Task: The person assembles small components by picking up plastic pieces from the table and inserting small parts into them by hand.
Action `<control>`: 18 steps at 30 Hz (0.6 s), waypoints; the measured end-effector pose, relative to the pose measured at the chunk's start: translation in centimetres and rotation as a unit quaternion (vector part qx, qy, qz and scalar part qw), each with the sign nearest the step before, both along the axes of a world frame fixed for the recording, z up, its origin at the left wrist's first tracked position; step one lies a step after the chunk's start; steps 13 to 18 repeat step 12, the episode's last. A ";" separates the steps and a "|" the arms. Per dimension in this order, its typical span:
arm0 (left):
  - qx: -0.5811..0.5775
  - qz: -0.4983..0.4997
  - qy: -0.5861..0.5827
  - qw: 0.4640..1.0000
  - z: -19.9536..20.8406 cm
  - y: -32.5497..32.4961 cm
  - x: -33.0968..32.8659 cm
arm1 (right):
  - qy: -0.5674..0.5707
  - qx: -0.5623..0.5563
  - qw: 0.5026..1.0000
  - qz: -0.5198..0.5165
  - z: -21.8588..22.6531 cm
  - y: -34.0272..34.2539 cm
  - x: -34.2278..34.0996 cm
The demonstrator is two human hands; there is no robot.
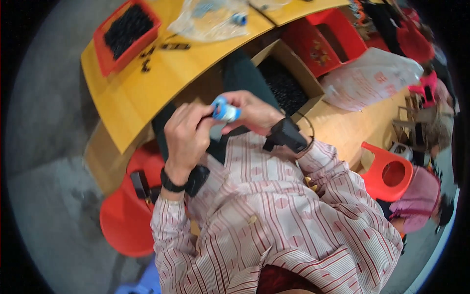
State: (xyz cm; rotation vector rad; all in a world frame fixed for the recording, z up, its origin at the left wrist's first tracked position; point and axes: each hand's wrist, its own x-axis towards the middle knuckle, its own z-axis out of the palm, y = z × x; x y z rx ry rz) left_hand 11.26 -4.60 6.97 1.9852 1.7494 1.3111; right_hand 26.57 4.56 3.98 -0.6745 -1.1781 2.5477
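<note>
A small blue-and-white cylindrical piece (227,111) is held in front of my body, above my lap. Its blue end points up and to the left. My right hand (254,111) grips it between thumb and fingers. From the other side, the fingertips of my left hand (187,133) pinch together at its blue end. What lies between those left fingertips is too small to make out. On the table a similar blue piece (239,19) rests on a clear plastic bag (208,22).
A yellow table (161,73) bears a red tray (101,46) of black parts, with a dark tool (175,46) and loose black bits beside it. Under its edge stand a cardboard box (313,93) of black parts and a red bin (313,46). A white sack (372,78) and red stools (127,215) flank me.
</note>
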 end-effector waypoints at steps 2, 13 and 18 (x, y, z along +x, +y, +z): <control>-0.022 0.002 -0.015 1.000 -0.1 0.0 -0.2 | 0.021 -0.030 0.999 0.008 0.2 0.3 -0.1; -0.061 -0.004 -0.115 0.991 -0.8 -0.2 -0.3 | 0.113 -0.104 0.988 0.004 -1.8 -0.5 0.1; -0.061 -0.004 -0.115 0.991 -0.8 -0.2 -0.3 | 0.113 -0.104 0.988 0.004 -1.8 -0.5 0.1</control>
